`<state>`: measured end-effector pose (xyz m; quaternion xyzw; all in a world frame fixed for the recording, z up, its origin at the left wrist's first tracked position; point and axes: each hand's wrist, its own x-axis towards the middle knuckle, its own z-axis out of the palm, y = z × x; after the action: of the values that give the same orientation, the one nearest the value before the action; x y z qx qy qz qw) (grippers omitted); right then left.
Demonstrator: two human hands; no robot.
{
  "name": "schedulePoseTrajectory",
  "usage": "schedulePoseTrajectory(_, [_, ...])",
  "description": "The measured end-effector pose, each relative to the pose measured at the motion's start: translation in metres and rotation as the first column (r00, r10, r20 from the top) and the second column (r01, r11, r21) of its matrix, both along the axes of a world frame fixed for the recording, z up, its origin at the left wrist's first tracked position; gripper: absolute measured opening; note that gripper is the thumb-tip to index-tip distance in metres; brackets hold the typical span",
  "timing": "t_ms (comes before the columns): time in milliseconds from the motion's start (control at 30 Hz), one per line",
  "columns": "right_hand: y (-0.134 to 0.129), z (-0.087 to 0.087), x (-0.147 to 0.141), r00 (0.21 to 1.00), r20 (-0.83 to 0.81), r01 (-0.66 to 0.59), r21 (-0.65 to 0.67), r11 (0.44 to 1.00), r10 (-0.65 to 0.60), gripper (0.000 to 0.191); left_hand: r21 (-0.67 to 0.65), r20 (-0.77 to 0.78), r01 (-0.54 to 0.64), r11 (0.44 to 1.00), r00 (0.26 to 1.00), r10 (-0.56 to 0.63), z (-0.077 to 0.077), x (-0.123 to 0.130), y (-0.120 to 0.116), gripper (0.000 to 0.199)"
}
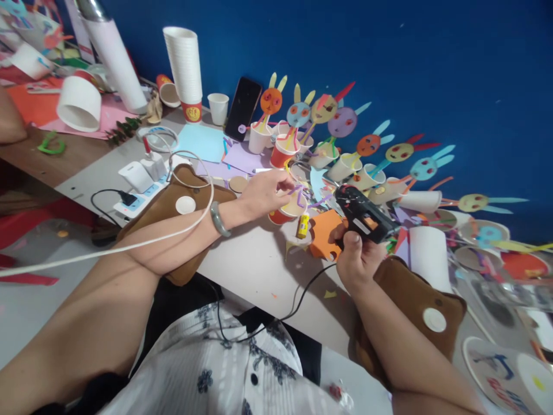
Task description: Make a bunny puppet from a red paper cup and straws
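My right hand (356,259) is wrapped round the handle of a black glue gun (365,216), its nozzle pointing up and left. My left hand (268,193) is over a red and white paper cup (279,216), fingertips pinched together at a purple pipe cleaner (301,197) by the cup's rim; what exactly is between them is too small to tell. Just right of the cup stands a small yellow cylinder (303,226). An orange paper piece (325,235) lies between the cup and my right hand. A black cord runs from the gun toward my lap.
Paper cups with rabbit faces (298,114) line the blue wall. A phone (243,108), a tall cup stack (185,72), a power strip (140,199) and a white bottle (113,60) stand left. Brown cushions (184,271) lie under both forearms. Another person's arm (9,118) is far left.
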<state>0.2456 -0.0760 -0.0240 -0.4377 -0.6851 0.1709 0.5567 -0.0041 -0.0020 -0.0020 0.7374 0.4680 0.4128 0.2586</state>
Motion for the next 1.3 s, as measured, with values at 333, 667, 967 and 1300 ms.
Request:
schedulePoseTrajectory(333, [0.004, 0.001, -0.014, 0.997, -0.068, -0.017, 0.129, 0.991, 0.026, 0.028, 0.36, -0.057, -0.023, 0.933, 0.997, 0.047, 0.019, -0.01, -0.014, 0.067])
schedulePoseTrajectory(667, [-0.028, 0.003, -0.038, 0.995, 0.098, -0.045, 0.192, 0.98, 0.026, 0.038, 0.02, 0.274, 0.487, 0.873, 0.837, -0.473, 0.007, 0.02, -0.069, 0.056])
schedulePoseTrajectory(967, [-0.05, -0.011, -0.022, 0.968, 0.246, -0.043, -0.046, 0.998, 0.053, 0.053, -0.184, 0.485, 0.528, 0.829, 0.782, -0.391, 0.007, 0.027, -0.072, 0.045])
schedulePoseTrajectory(1300, [-0.075, -0.006, -0.002, 0.886, 0.425, -0.161, -0.096, 0.982, 0.186, 0.072, -0.214, 0.455, 0.581, 0.785, 0.771, -0.447, 0.002, 0.03, -0.074, 0.037])
